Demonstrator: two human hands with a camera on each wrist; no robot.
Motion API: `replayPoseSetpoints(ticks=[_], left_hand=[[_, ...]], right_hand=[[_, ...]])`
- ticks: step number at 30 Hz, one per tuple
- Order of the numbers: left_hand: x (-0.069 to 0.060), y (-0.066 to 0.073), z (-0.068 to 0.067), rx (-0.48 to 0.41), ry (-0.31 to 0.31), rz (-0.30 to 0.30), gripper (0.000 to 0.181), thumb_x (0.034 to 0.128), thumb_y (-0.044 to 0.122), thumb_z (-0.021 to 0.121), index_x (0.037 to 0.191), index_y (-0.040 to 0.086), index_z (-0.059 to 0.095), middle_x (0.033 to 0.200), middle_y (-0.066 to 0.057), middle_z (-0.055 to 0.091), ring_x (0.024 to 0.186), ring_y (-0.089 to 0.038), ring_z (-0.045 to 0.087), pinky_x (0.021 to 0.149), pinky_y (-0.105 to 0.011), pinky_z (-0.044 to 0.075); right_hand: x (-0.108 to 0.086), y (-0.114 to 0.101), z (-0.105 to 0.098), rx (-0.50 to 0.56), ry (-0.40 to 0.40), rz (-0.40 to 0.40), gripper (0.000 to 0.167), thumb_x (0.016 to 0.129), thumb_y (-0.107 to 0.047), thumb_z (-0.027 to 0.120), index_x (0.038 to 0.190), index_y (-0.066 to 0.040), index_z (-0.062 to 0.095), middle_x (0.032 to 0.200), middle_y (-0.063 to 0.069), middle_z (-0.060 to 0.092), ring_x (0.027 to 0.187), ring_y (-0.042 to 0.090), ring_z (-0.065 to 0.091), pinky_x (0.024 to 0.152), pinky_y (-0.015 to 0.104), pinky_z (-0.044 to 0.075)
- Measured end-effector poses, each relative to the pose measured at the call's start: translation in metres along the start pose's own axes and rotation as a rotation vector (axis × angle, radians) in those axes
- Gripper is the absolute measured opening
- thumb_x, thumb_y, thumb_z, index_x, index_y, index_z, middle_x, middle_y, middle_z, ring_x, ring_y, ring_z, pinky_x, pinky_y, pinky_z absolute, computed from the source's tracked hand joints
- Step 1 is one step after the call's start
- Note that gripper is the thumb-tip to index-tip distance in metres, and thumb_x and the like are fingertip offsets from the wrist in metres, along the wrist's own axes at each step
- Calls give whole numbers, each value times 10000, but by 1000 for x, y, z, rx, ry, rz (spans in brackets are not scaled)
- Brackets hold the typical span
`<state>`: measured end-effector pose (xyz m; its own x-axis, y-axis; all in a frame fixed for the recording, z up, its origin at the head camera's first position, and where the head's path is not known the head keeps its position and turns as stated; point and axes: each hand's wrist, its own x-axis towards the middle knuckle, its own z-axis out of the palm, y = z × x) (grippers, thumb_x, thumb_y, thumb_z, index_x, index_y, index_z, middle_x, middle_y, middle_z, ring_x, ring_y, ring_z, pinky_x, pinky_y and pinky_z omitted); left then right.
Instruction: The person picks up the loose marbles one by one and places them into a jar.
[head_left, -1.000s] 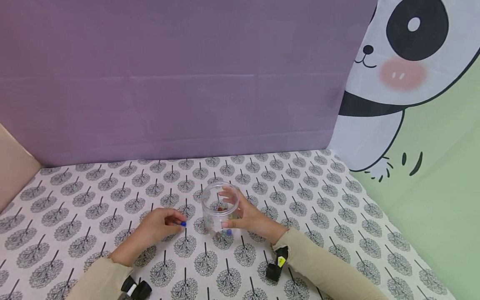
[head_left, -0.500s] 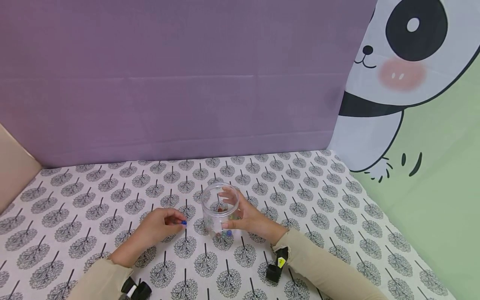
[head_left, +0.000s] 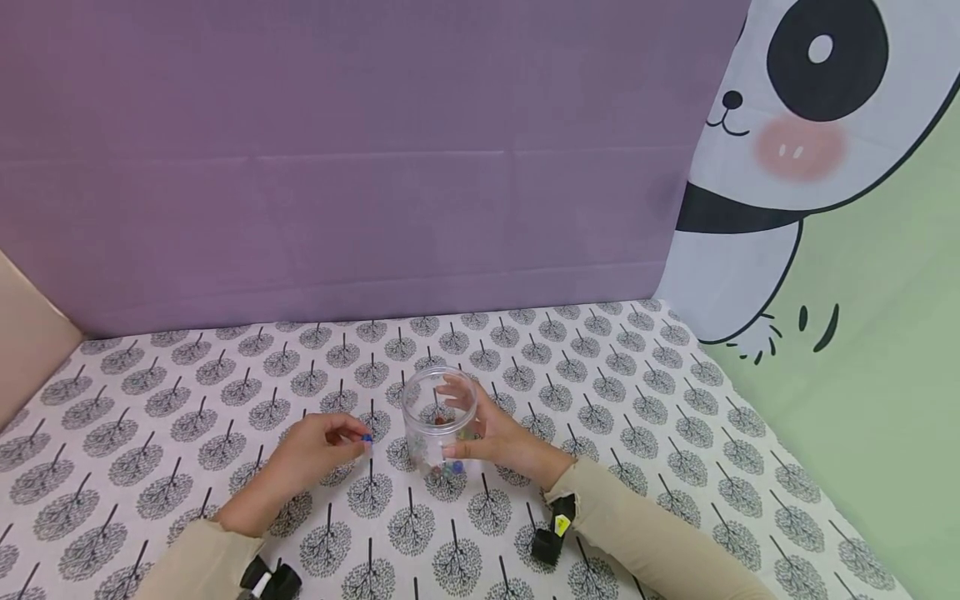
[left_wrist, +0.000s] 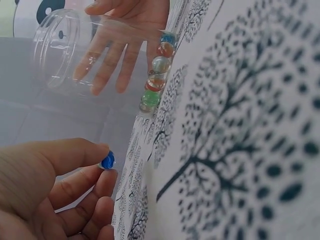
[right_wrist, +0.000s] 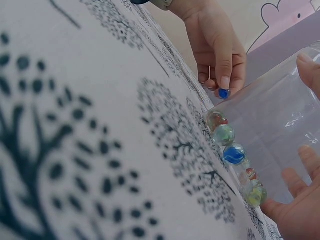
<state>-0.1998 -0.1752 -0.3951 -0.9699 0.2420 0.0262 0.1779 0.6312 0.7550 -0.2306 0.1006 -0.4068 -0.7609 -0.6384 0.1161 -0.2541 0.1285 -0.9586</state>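
Note:
Between thumb and fingertips my left hand (head_left: pixel 318 450) pinches a blue glass marble (left_wrist: pixel 108 160), a little above the cloth and left of a clear jar (head_left: pixel 422 429). The jar stands upright without a lid. My right hand (head_left: pixel 498 433) holds it from the right side, thumb in front and fingers spread behind the wall. At the jar's bottom lie several glass marbles; a blue one (right_wrist: pixel 234 154), a green one (left_wrist: pixel 151 97) and a pale one (left_wrist: pixel 161 65) show clearly through the side.
A white cloth (head_left: pixel 615 517) printed with grey trees covers the table. Behind it hangs a purple backdrop (head_left: pixel 337 167). A panda-printed green panel (head_left: pixel 885 333) stands along the right edge, and a beige panel (head_left: pixel 26 333) is at the left.
My left hand has risen very slightly with the blue marble between its fingers. The right hand and the jar stay in place.

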Motion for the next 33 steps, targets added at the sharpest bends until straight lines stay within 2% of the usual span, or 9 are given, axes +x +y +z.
replayPoseSetpoints(ticks=[3,10,17,25,33], left_hand=[[0,1,-1,-3,22,4,207,827,153,693,1007,53,682,904,-26,659,787,-149,555,625,-267,464],[-1,5,-2,-20,47,31,221,840,176,697,1028,60,686,929,-40,659,769,-146,557,557,-253,463],[-2,10,-5,12,81,38,205,843,165,693,1022,65,692,909,-35,669,763,-138,561,594,-253,460],[-4,13,-7,17,94,58,210,841,160,694,1023,57,693,876,-27,669,751,-138,558,614,-256,461],[-4,16,-8,13,96,42,226,851,192,692,1037,65,692,833,-11,651,735,-137,551,569,-249,452]], right_hand=[[0,0,0,-6,1,3,891,793,-205,746,1475,-304,182,1500,-16,298,1364,252,313,1054,406,344],[-1,-1,-1,-1,-1,15,877,803,-172,737,1470,-319,186,1500,-33,296,1368,237,307,1061,415,331],[-1,-2,-1,10,-8,18,910,802,-178,741,1493,-228,152,1510,-12,285,1374,242,297,1066,415,323],[-1,-2,1,2,7,23,916,789,-178,751,1489,-248,164,1506,-17,294,1365,223,313,1062,394,333],[1,2,1,-11,4,6,908,791,-177,748,1483,-277,170,1509,-9,286,1369,248,305,1057,371,343]])
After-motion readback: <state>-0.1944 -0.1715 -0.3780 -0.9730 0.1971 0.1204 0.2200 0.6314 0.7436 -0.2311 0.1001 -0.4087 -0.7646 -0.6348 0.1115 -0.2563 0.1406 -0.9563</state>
